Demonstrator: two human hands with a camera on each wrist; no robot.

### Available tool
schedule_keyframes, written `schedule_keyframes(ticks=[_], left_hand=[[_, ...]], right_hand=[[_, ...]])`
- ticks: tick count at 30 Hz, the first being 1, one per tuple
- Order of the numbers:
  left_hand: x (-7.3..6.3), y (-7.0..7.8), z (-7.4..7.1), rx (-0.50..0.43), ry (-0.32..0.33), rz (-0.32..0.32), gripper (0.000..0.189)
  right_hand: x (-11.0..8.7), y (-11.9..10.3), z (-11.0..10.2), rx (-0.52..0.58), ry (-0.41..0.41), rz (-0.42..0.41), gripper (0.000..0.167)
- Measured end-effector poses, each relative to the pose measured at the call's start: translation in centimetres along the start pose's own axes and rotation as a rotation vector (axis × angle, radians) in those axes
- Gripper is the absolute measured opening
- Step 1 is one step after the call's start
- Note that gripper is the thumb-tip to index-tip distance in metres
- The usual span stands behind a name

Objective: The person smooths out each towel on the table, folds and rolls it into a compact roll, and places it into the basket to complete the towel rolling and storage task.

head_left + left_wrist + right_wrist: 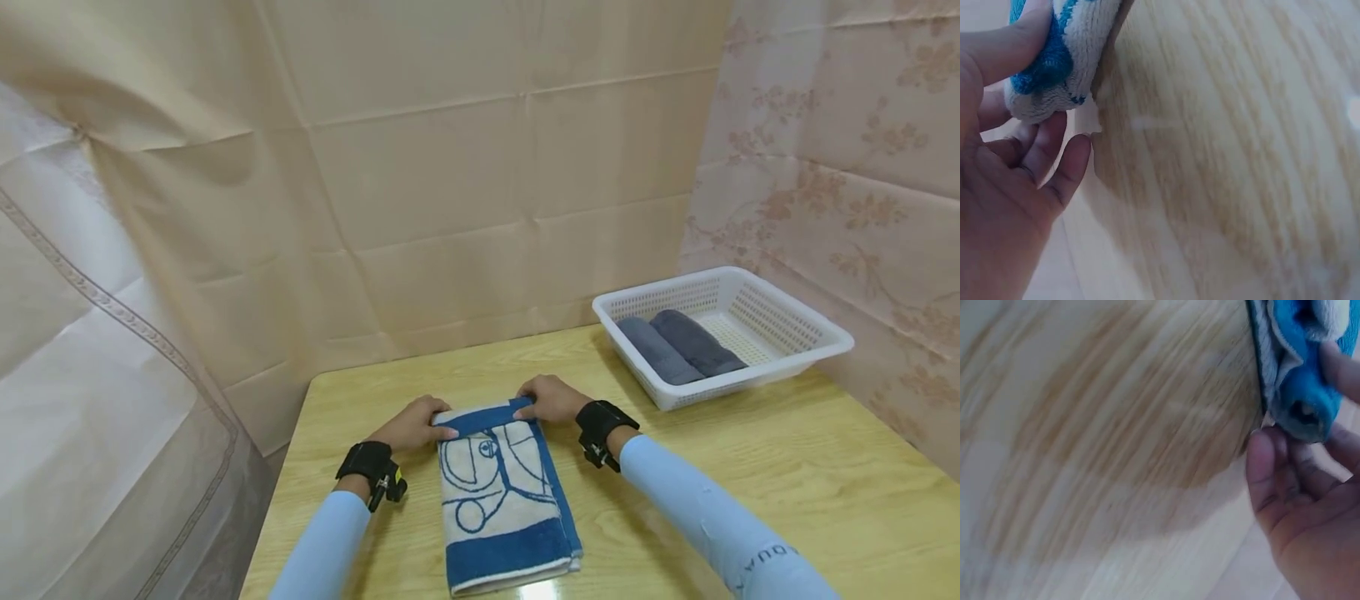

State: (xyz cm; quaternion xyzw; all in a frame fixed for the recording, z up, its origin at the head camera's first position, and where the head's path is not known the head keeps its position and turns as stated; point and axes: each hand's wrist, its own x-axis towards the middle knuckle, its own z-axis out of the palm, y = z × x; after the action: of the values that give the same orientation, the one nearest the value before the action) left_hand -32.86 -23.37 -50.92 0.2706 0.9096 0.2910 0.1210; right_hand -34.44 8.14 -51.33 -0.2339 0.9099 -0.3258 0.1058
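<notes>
A blue and white towel (498, 492) with a line drawing on it lies folded lengthwise on the table, its far end turned over into a roll. At the roll's left end my left hand (411, 425) pinches the cloth, thumb on top and fingers behind. My right hand (553, 400) grips the roll's right end the same way. The left wrist view shows the white and blue rolled edge (1060, 69) between thumb and fingers. In the right wrist view, the blue roll end (1307, 406) shows its coiled layers, held by the right thumb and fingers.
A white plastic basket (798, 362) stands at the table's back right, with two rolled grey towels (686, 346) along its left side. The wood-grain table (390, 533) meets a beige curtain (450, 208) at the back. Patterned cloth (862, 208) hangs on the right.
</notes>
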Motion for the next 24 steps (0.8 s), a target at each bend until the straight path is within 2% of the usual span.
schedule_keyframes(ticks=[6, 13, 19, 24], left_hand=[[-0.2, 0.0, 0.2, 0.088, 0.049, 0.068, 0.032], [0.0, 0.2, 0.3, 0.071, 0.169, 0.081, 0.032], [-0.2, 0.1, 0.6, 0.039, 0.232, 0.122, 0.036], [-0.1, 0.0, 0.7, 0.051, 0.286, 0.164, 0.041]], right_hand=[[-0.2, 0.2, 0.0, 0.016, 0.017, -0.073, 0.024], [0.2, -0.1, 0.3, 0.054, 0.113, -0.140, 0.028], [0.3, 0.1, 0.9, -0.005, 0.164, -0.234, 0.037], [0.2, 0.5, 1.0, -0.049, 0.195, -0.322, 0.040]])
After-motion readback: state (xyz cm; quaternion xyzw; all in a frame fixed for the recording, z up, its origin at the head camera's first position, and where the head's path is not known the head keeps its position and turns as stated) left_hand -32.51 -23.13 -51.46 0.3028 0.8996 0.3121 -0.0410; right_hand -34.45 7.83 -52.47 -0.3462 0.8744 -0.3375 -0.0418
